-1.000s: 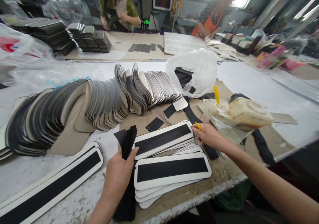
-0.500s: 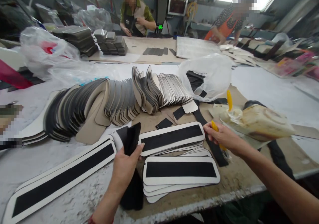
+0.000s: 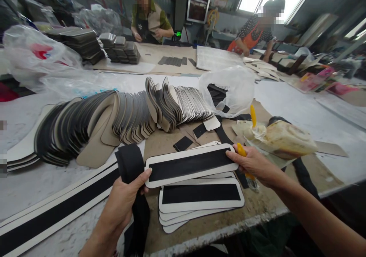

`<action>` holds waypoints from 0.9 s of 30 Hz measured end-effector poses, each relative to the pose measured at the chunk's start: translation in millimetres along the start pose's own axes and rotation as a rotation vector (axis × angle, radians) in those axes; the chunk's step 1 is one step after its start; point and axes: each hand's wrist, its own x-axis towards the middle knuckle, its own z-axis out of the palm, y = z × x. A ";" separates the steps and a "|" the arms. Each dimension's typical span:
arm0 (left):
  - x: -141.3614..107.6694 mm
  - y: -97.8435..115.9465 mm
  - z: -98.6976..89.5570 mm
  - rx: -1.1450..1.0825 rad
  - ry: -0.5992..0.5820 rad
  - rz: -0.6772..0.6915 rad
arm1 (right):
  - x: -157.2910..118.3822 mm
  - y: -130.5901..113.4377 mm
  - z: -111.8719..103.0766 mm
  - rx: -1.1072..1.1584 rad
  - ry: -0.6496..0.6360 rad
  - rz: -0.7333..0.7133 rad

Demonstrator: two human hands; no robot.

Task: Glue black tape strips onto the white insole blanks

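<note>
My left hand is closed on the left end of a white panel with a black strip, its thumb on top. Black fabric strips are also tucked in that hand and hang below it. At the panel's right end, my right hand pinches the edge and also holds a yellow-handled tool, whose tip I cannot make out. The panel is raised, tilted, above a fanned stack of similar panels. Longer black-striped panels lie to the left.
Curved rows of grey and beige pieces stand behind. A clear plastic bag holds black pieces. On the right sits a glue-smeared container with a yellow handle upright beside it. Two people work across the table.
The panel has been lifted off its pile and drawn nearer, with my right thumb now on its face. The black strips in my left hand have swung left. The view has shifted slightly.
</note>
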 end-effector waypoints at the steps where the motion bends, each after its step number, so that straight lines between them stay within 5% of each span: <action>1: -1.5 0.4 -1.2 -0.010 -0.010 -0.011 | -2.4 1.4 1.1 0.025 -0.010 -0.003; 10: -12.5 -2.6 -9.6 -0.080 -0.090 -0.058 | -21.6 3.4 11.2 0.050 -0.020 -0.010; 27: -19.6 -16.1 -13.6 -0.019 -0.028 0.059 | -35.1 -6.8 8.6 -0.123 -0.073 -0.064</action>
